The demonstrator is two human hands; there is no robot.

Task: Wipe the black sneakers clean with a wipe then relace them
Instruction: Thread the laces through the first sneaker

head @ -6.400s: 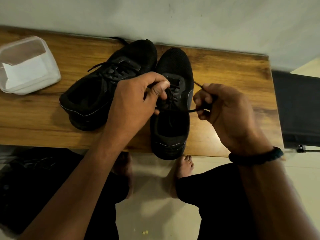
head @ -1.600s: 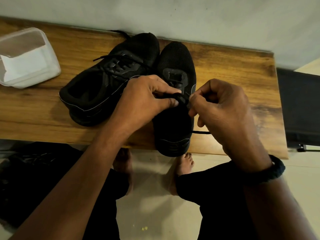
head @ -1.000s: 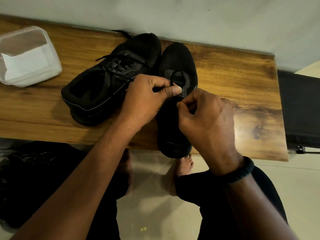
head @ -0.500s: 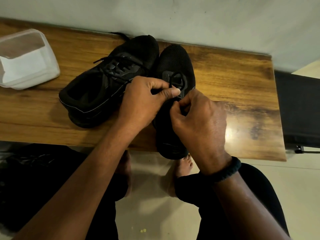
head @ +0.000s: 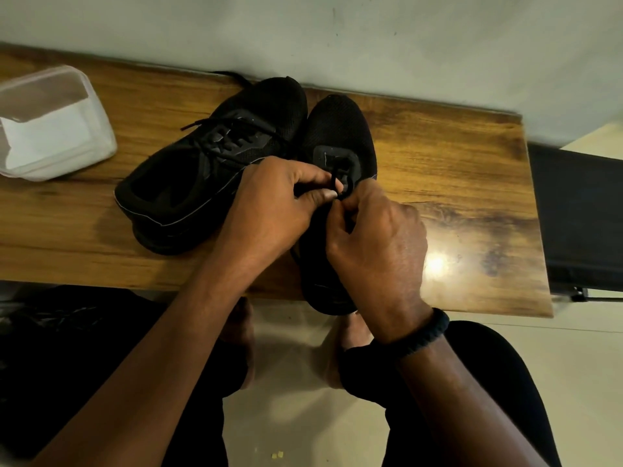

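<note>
Right now both hands meet over the tongue of the right sneaker [head: 340, 129], which stands on the wooden table [head: 455, 170] with its toe toward the wall and its heel poking just past the near edge. My left hand [head: 269, 203] is curled, thumb and forefinger pinching the black lace [head: 337, 180], and a small loop of it stands up above my thumb. My right hand [head: 377, 237] is curled too, its fingertips nipping the same lace just beside my left thumb, so the two hands touch there. How the lace runs beneath my fingers I cannot tell, black on black.

The left sneaker [head: 215, 170] lies just beside it, angled, toes touching, its opening turned toward me. Its lace is threaded through the eyelets, with one loose end lying at the far edge by the wall.

Well apart, at the left end of the table, sits a clear plastic container [head: 97, 96] with white wipes [head: 47, 136] inside. A black braided band [head: 424, 335] circles my right wrist. Below the table edge my bare feet [head: 350, 328] rest on pale floor
</note>
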